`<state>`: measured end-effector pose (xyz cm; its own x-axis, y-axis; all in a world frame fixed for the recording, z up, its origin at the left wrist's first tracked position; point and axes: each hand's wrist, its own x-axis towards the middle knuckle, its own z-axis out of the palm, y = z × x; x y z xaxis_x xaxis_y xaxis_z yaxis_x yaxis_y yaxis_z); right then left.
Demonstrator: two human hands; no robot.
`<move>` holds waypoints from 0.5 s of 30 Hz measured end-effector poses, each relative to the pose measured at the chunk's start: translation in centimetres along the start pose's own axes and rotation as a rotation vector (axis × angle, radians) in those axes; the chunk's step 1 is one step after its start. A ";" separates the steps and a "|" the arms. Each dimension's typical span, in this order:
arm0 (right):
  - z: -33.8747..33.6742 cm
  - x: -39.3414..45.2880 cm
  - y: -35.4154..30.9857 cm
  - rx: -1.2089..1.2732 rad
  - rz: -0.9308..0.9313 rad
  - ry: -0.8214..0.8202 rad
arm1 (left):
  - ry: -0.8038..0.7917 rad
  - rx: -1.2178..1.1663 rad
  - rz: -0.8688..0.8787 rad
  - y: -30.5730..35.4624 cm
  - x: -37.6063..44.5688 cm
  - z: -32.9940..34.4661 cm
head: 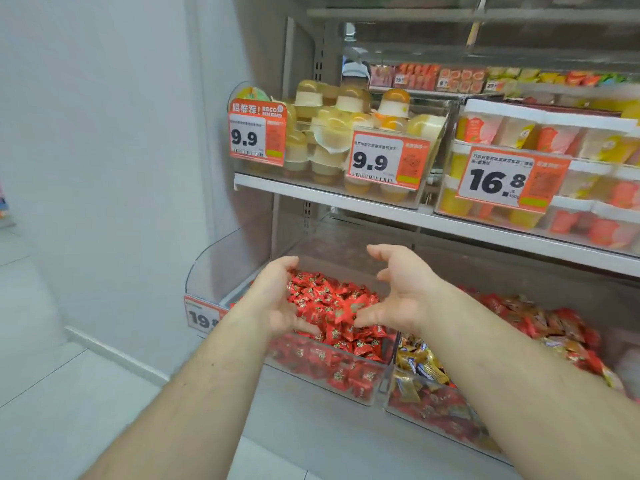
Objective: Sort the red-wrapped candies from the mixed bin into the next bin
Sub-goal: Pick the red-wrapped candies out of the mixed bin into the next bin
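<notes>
Head view, looking down at a shop shelf. Both hands are out over the red bin [346, 379], the clear bin on the left, heaped with red candies [332, 299]. The left hand [273, 299] hangs over the bin's left side, palm turned inward, fingers loosely curved, thumb low near the pile. Nothing is gripped in it that I can make out. The right hand [398, 289] faces it across the heap, fingers spread and relaxed, thumb reaching toward the candies; it holds nothing either. Whether the thumbs actually touch the wrappers, I cannot tell. One larger red wrapper [349, 310] sits on top of the heap between the two thumbs.

Just right of the red bin, touching its wall, is the mixed bin [426, 410]: gold candies [419, 365] near its left end, red and orange-brown wrappers further right, partly hidden by the right forearm.

A price tag [202, 318] reading 19 and something sits at the red bin's near-left corner, half covered by the left wrist.

On the shelf above, far side: jelly cups [329, 133] in a clear box with two 9.9 tags [381, 161], and to the right stacked fruit cups [519, 126] behind a 16.8 tag [498, 181]. Higher and further back, more packets, blurred. A pale wall fills the left.
</notes>
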<state>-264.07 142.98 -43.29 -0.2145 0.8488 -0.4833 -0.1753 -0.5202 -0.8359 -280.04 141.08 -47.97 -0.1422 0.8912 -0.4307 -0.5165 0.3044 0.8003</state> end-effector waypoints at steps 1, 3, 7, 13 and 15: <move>-0.2 0.3 0.1 0.002 -0.003 -0.016 | -0.005 0.013 0.013 0.0 0.4 -0.2; -0.7 0.7 0.4 0.008 -0.008 -0.050 | 0.000 0.059 0.048 -0.1 0.6 -0.5; -2.0 -0.1 0.8 0.010 -0.073 -0.084 | -0.057 0.256 0.145 -0.8 0.1 0.5; -5.2 -3.5 1.8 -0.077 -0.359 0.028 | -0.159 0.467 0.453 -2.6 -2.8 6.6; -7.1 -4.8 1.7 -0.104 -0.443 0.066 | -0.246 0.508 0.499 -3.7 -3.9 9.5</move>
<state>-256.58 138.71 -44.27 -0.0784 0.9932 -0.0860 -0.1383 -0.0963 -0.9857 -269.59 139.69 -45.30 -0.0339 0.9953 0.0912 0.0214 -0.0905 0.9957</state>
